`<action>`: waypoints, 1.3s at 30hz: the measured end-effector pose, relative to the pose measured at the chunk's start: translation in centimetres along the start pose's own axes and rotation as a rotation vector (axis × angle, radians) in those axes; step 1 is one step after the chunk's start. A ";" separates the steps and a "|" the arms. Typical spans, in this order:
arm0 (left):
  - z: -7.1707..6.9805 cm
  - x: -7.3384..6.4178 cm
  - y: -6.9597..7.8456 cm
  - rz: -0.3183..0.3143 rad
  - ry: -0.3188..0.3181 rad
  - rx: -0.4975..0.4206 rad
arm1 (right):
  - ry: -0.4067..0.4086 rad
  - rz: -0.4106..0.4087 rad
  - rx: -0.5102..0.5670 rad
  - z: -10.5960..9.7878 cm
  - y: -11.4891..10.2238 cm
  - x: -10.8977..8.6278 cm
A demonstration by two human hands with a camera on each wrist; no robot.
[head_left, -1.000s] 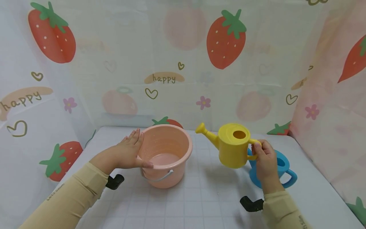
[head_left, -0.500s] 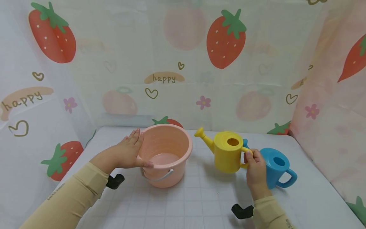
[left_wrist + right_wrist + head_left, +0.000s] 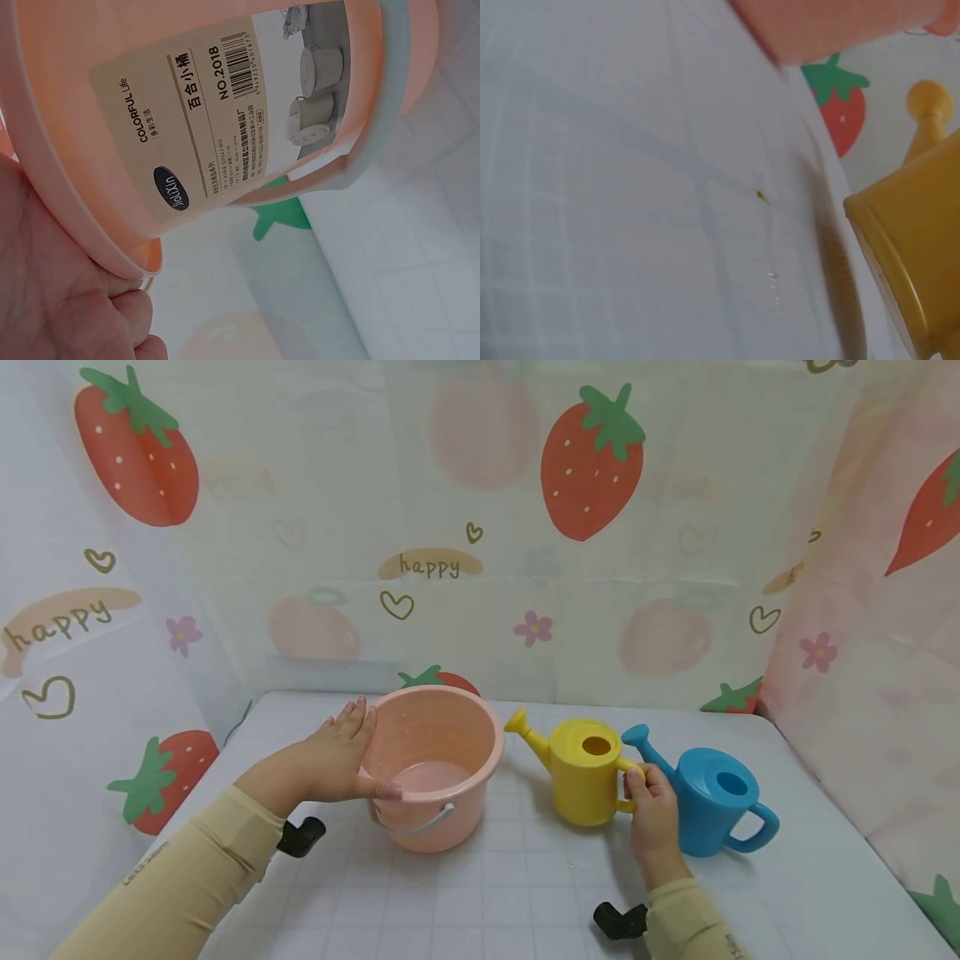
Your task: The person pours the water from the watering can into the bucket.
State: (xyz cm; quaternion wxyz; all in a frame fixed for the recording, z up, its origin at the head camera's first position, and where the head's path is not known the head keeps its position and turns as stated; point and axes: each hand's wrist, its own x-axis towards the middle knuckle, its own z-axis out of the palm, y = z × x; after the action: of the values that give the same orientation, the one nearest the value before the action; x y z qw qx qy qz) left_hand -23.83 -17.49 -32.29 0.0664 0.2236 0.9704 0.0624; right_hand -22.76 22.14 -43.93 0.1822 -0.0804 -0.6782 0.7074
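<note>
A pink bucket [image 3: 467,814] stands upright left of centre, its pale handle hanging down in front. Against its left rim lies my left hand [image 3: 327,762], fingers straight and the thumb along the front rim. In the left wrist view, the palm meets the rim beside a printed label [image 3: 187,105] on the bucket wall. My right hand [image 3: 655,827] grips the handle of a yellow watering can [image 3: 581,787], whose spout points left toward the bucket. Seen from the right wrist, the can's base hangs apart from its shadow on the table. A blue watering can [image 3: 708,814] stands just right of that hand.
The white table [image 3: 495,910] has a faint grid pattern and rounded back corners. A strawberry-print curtain [image 3: 480,510] closes it in at the back and sides. Tiny specks [image 3: 762,197] lie on the tabletop near the yellow can.
My right hand has carried the yellow watering can left and downward, uncovering the blue can behind it. The left hand and the bucket have stayed in place.
</note>
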 end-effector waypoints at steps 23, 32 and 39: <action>0.1 0.1 0.1 -0.006 -0.001 -0.010 | -0.061 0.029 0.059 0.6 1.6 0.2; 0.1 0.0 0.0 -0.008 -0.005 -0.014 | -0.085 0.067 0.012 0.2 1.9 0.4; 0.3 0.2 -0.1 -0.006 -0.007 -0.013 | -0.102 0.092 0.005 -0.2 1.9 0.5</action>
State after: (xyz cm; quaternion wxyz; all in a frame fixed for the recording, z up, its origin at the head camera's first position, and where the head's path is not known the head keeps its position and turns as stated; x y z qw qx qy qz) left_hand -24.05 -17.45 -32.59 0.0714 0.2203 0.9704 0.0678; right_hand -23.38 22.50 -45.79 0.1149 -0.0747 -0.6805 0.7198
